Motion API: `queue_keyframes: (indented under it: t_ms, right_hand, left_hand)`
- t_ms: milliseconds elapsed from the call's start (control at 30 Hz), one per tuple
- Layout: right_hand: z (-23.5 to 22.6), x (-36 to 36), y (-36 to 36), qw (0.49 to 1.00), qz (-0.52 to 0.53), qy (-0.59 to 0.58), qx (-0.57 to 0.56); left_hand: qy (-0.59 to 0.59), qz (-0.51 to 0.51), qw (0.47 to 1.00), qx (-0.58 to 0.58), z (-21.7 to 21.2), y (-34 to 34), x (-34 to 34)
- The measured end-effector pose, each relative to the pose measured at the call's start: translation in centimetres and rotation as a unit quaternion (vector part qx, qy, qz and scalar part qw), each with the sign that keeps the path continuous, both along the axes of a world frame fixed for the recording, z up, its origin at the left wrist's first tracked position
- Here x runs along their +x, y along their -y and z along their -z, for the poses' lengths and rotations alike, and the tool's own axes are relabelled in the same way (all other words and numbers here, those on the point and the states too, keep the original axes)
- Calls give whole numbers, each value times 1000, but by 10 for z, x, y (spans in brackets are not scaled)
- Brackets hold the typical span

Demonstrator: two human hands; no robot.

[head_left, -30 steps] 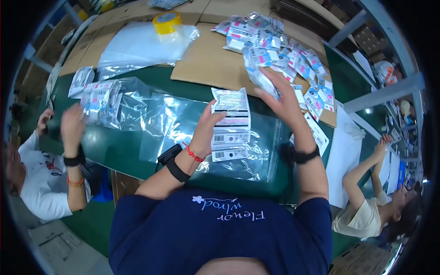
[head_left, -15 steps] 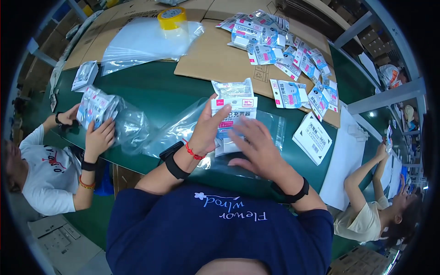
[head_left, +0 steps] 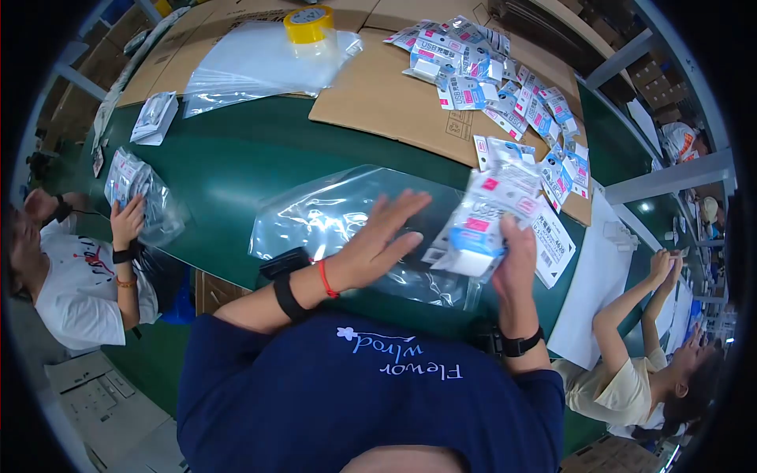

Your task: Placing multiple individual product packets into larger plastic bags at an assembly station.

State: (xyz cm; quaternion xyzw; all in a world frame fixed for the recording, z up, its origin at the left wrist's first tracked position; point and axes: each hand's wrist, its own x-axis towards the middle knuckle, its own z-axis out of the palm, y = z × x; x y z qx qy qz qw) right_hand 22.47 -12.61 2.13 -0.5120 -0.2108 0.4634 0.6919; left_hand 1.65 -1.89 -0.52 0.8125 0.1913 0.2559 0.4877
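Note:
My right hand (head_left: 516, 252) grips a bunch of white, blue and pink charger packs (head_left: 479, 225), its thumb on their near right side. The bunch is tilted and a little blurred, held above the right part of a clear plastic bag (head_left: 315, 213). That bag lies flat on the green table (head_left: 229, 165) in front of me. My left hand (head_left: 378, 248) hovers over the bag with its fingers spread and nothing in them, smeared slightly by motion. Just right of the held packs lies a white printed label card (head_left: 553, 244), partly covered by them.
More charger packs (head_left: 473, 91) are heaped on cardboard (head_left: 378, 122) at the far right. A yellow tape roll (head_left: 309, 25) rests on clear bags (head_left: 244, 67) at the back. At the left, a co-worker's hand (head_left: 128, 221) holds a filled bag (head_left: 146, 193); another person sits at right.
The charger packs have moved right, from my left hand into my right, and my left hand has opened. The co-worker at left has drawn the filled bag back, one hand off it.

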Motion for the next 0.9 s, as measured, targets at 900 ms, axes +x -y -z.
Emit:
queue_keyframes:
  t_ms: [900]
  right_hand:
    - [2, 34, 0, 932, -181, 275, -151]
  left_hand:
    - [-98, -138, 949, 266, 24, -38, 19]
